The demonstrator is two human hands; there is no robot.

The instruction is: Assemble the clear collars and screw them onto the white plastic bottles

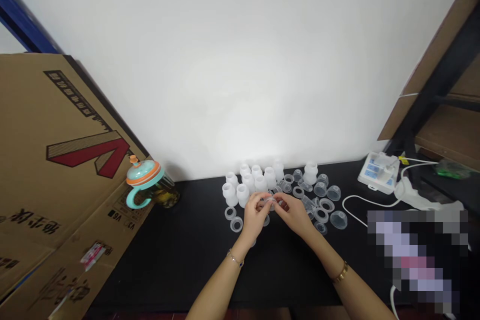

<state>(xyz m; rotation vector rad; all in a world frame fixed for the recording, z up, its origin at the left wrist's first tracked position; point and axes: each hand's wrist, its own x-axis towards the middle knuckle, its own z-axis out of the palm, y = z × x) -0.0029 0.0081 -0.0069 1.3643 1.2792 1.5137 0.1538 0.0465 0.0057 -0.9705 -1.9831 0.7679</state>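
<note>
Pinching a small clear part [270, 200] between the fingers of both hands, you hold it above the bench [180, 250], near its middle. Your left hand [255, 211] closes its fingers on the near side of the left edge, and your right hand [293, 211] grips the right edge; the fingertips nearly meet, so the part's full shape is hidden. Just beyond your left hand, white bottle-shaped pieces [247, 181] stand upright in a loose cluster, and one more white piece [310, 173] stands apart to the right, close to the wall [225, 75]. Clear rings [236, 224] lie to the left of your left hand. Beyond and to the right of your right hand, translucent domes [338, 220] and more rings [326, 205] are scattered, some touching or overlapping. Well off to the left, a mug with a turquoise and orange lid [144, 174] sits beside a cardboard box [56, 160]. At the far right lie a white power strip [378, 172] and a looping white cable [354, 197].
</note>
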